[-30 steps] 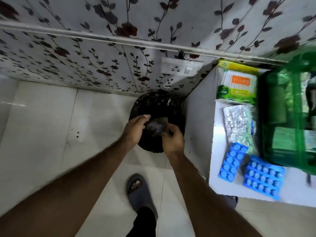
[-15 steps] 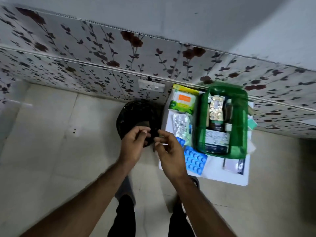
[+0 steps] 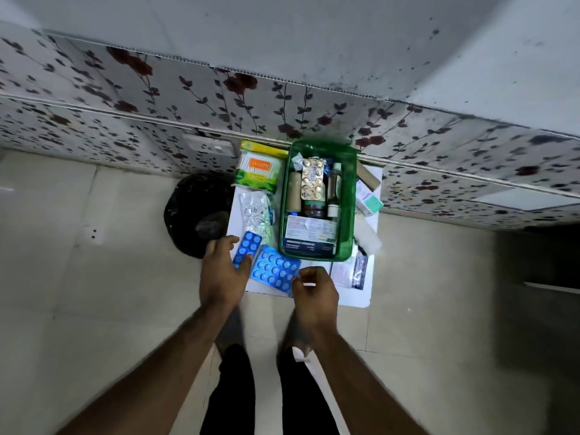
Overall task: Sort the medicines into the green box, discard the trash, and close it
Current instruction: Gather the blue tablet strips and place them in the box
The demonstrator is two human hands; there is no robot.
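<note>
Two bare forearms are seen from above, no sleeves visible up to the frame edge. No watch, ring or band is seen on the left hand (image 3: 223,277) or the right hand (image 3: 315,291). Nails are kept short; finer detail is lost to motion blur. Black trousers (image 3: 233,387) are worn, both legs shown near the bottom of the frame, plain fabric with no markings made out. Footwear is mostly hidden by the arms: a dark grey slipper (image 3: 226,324) is partly seen at the left leg, and a white patch (image 3: 299,353) at the right foot, its nature unclear.
</note>
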